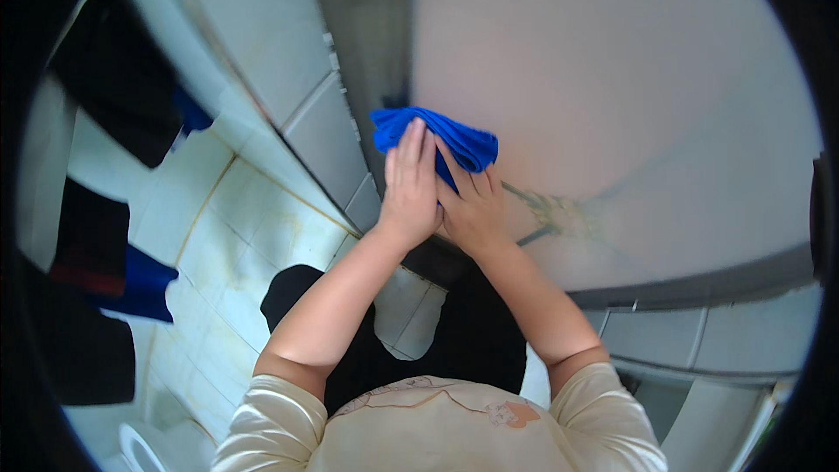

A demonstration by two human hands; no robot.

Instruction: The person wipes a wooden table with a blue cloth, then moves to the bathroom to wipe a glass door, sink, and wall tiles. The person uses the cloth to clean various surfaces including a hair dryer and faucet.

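Note:
A folded bright blue cloth (452, 137) lies against the left edge of a large pale door panel (623, 78), beside its grey frame (367, 19). My left hand (413, 193) presses on the cloth from the left, its fingers held together and stretched up over the folds. Close against it, my right hand (478, 210) holds the cloth's lower right part, with some fingertips hidden by the fabric. A printed plant design (554, 210) shows on the panel to the right of my hands.
Dark and blue clothes (95, 236) hang at the left above a stained tiled floor (216, 236). Wall tiles (282, 33) border the frame. A white toilet (141, 449) appears partly at lower left. A dark handle-like part (818, 216) is at the far right.

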